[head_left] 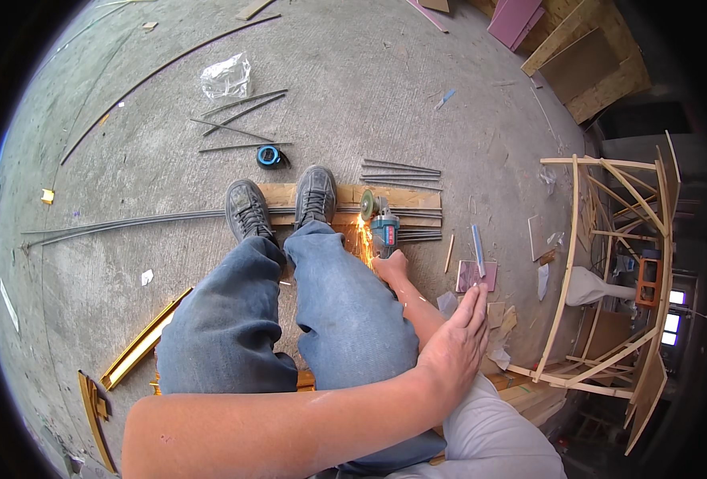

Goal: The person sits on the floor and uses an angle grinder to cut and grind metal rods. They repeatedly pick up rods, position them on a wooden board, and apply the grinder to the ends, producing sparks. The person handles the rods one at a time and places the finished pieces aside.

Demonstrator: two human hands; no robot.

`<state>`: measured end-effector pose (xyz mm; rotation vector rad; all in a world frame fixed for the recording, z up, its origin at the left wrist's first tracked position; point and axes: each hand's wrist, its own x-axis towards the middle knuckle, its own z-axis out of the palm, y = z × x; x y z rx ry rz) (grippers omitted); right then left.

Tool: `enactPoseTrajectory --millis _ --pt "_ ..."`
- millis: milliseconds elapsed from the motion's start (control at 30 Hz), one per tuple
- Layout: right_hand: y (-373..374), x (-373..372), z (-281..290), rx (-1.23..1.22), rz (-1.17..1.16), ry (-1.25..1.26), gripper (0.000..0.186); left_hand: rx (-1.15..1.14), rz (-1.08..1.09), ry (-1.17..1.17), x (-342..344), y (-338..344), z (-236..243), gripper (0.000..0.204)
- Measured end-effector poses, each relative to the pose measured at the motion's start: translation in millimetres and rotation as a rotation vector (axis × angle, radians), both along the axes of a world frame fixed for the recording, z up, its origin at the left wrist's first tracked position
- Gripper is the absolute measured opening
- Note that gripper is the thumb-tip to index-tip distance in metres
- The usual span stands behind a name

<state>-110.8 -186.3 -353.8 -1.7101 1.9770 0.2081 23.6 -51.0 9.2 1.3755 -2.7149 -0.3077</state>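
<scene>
My right hand [393,267] grips the body of an angle grinder [384,231], whose green disc [368,204] meets thin metal rods [424,212] on a wooden plank [361,194]; orange sparks [364,239] spray downward. My shoes [315,195] press on the rods and plank at the grinder's left. My left arm crosses in front of my legs, and my left hand [453,343] rests by my right forearm with its fingers stretched out, nothing visible in them.
Loose rods [245,112], a blue tape measure [273,156] and crumpled plastic [225,76] lie on the concrete floor [130,239]. A gold channel piece [146,339] is at left, a pink board piece [465,275] at right, beside a timber frame [569,279]. Sheets [577,64] stand upper right.
</scene>
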Motion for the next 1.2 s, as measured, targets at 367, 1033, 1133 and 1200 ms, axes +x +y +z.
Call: enactPoseTrajectory --millis 367,1033,1133,1200 --pt "-5 -6 -7 -0.034 0.030 -0.023 0.054 -0.008 -0.002 0.014 0 0 1 0.061" --pt "3 3 2 -0.007 -0.033 -0.002 0.054 -0.008 0.003 0.020 1 1 1 0.061" --pt "5 5 4 -0.013 -0.022 -0.013 0.054 -0.008 0.010 0.018 2 3 1 0.061" --pt "5 1 3 0.003 -0.029 -0.026 0.054 -0.003 -0.005 0.014 0 1 1 0.061"
